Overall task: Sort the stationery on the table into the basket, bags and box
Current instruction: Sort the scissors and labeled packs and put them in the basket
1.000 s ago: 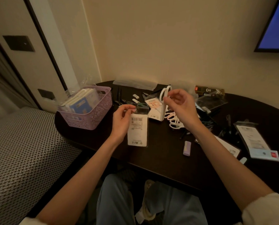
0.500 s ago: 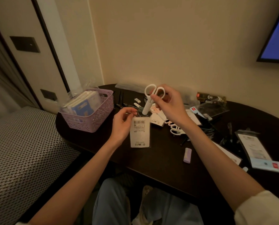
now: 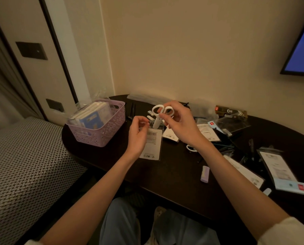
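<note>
Scissors [image 3: 159, 115], white with two round handle loops, stand nearly upright above the middle of a dark rounded table [image 3: 174, 181], seen from the head camera looking down past both forearms. Fingers of the right hand [image 3: 178, 123] curl round the handle loops and pinch them from above, so the capped blade end points down into the open mouth of a clear bag [image 3: 152, 143] with a white barcode card inside. The left hand [image 3: 138, 134] pinches the bag's top edge at its left corner, apparently to keep the mouth open and steady for the scissors to slide in. The tip seems just at or inside the opening; how deep it reaches cannot be told.

A lilac basket [image 3: 101, 137] sits to the left, near the table's curved left edge, already holding packs of paper goods. Behind and to the right lie more flat bags, dark pens and a brown box [image 3: 230, 111] near the wall. A small lilac eraser [image 3: 205, 174] lies alone near the front edge.

Bare tabletop beneath the bag and toward the front edge gives open room to lower or lay it down. Right of the hands the clutter is dense, so movement that way looks tighter.
</note>
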Available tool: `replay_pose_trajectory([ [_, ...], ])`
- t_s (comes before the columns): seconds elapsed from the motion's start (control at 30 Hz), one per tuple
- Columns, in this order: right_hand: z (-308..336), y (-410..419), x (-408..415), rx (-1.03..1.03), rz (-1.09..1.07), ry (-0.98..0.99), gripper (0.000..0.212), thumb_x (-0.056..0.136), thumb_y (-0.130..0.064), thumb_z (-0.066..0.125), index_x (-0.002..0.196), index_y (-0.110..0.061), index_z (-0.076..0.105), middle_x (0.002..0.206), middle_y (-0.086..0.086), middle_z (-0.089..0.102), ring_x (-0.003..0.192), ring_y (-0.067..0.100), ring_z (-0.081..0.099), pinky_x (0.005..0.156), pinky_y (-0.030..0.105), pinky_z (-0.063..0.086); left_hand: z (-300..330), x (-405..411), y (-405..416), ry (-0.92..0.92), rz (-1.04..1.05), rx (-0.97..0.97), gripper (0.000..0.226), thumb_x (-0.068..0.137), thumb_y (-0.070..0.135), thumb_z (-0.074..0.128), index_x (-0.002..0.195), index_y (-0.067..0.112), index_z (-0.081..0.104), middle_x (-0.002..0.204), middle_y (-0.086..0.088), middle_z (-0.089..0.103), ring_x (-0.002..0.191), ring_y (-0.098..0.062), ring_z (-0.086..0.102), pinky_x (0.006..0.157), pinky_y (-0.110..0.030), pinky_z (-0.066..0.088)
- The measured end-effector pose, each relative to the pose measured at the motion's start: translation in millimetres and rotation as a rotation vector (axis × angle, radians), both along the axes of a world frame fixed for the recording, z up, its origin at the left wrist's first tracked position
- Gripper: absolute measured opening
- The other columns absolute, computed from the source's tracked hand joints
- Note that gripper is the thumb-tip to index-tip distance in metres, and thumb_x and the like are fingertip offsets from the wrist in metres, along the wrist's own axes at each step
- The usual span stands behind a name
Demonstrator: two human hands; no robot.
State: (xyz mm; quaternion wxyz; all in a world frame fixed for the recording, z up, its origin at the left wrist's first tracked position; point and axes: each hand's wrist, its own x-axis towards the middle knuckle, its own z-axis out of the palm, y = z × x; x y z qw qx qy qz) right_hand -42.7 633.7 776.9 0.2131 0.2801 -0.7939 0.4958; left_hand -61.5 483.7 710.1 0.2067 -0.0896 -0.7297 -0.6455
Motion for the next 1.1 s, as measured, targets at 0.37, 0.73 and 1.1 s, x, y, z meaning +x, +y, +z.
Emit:
replay_pose_trajectory([
  [0.37, -2, -1, 4, -0.012, -0.020, -0.028, 0.007, 0.091, -0.010, 0.061, 0.096, -0.015, 0.061, 0.097, 0.003, 0.058, 0.072, 0.013, 0.060, 0.057, 0.016, 0.048, 0, 4, 5, -0.072, -0.013, 0.070, 0.025, 0.092, -0.001, 0.049, 0.092, 0.023, 0.056, 0.097, 0.003, 0.058, 0.096, -0.012, 0.057, 0.082, -0.022, 0.046],
  [0.73, -11, -2, -7, 0.246, -0.277, -0.046, 0.022, 0.083, -0.026, 0.072, 0.103, -0.022, 0.064, 0.093, -0.010, 0.057, 0.086, 0.001, 0.052, 0.072, 0.016, 0.035, 11, 9, 5, -0.090, -0.152, 0.064, 0.032, 0.091, -0.006, 0.046, 0.111, 0.015, 0.060, 0.107, 0.002, 0.064, 0.094, 0.002, 0.062, 0.074, -0.012, 0.049],
  [1.1, -23, 5, -23, 0.517, -0.272, -0.030, 0.020, 0.088, -0.036, 0.063, 0.103, -0.024, 0.071, 0.106, -0.003, 0.053, 0.107, 0.013, 0.036, 0.086, 0.027, 0.032, 12, 5, -2, -0.184, -0.256, 0.106, 0.045, 0.084, -0.011, 0.039, 0.115, 0.013, 0.064, 0.118, -0.003, 0.064, 0.109, -0.011, 0.060, 0.086, -0.028, 0.048],
])
